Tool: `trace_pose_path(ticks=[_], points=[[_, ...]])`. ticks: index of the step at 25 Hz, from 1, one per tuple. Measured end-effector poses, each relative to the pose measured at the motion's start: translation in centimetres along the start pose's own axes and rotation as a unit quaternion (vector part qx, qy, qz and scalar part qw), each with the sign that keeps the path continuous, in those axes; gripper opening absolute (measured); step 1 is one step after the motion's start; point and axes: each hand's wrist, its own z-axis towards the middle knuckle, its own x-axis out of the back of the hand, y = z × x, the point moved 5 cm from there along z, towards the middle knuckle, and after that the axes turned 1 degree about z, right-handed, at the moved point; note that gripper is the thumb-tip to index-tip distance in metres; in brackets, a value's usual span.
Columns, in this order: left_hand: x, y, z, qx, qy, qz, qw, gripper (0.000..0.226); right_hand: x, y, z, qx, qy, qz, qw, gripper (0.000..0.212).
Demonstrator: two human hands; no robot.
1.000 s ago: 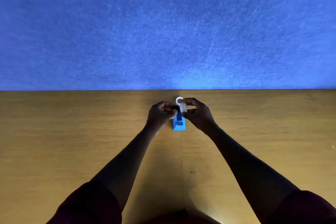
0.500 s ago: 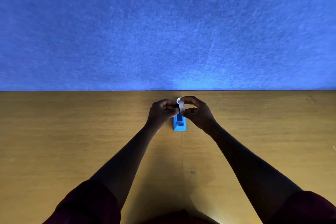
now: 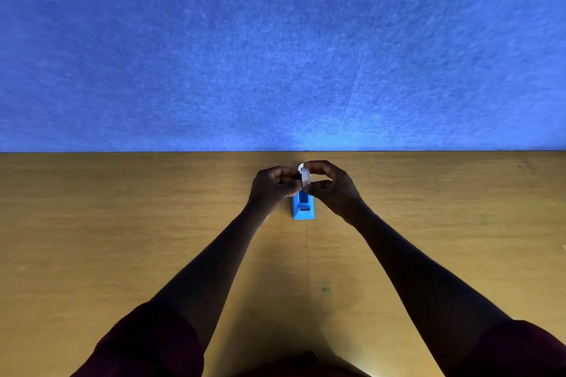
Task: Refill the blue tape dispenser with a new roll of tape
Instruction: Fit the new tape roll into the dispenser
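Two hands, right hand (image 3: 332, 190) pinching tape roll (image 3: 305, 178) above blue dispenser (image 3: 303, 208)

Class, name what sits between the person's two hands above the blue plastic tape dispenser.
In the head view, a whitish roll of tape, pinched between left hand and right hand, above the dispenser.
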Motion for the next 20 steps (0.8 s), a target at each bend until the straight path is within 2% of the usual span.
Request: trace_pose_path(ticks=[4, 20], points=[[-0.09, 0.28, -0.22, -0.005, -0.024, -0.033, 0.999, 0.03, -0.08, -0.13, 0.04, 0.003, 0.003, 0.003, 1.0, 0.046], [0.57, 1.06, 0.13, -0.013, -0.042, -0.04, 0.998, 0.025, -0.09, -0.28, 0.51, 0.009, -0.028, 0.016, 0.999, 0.044]])
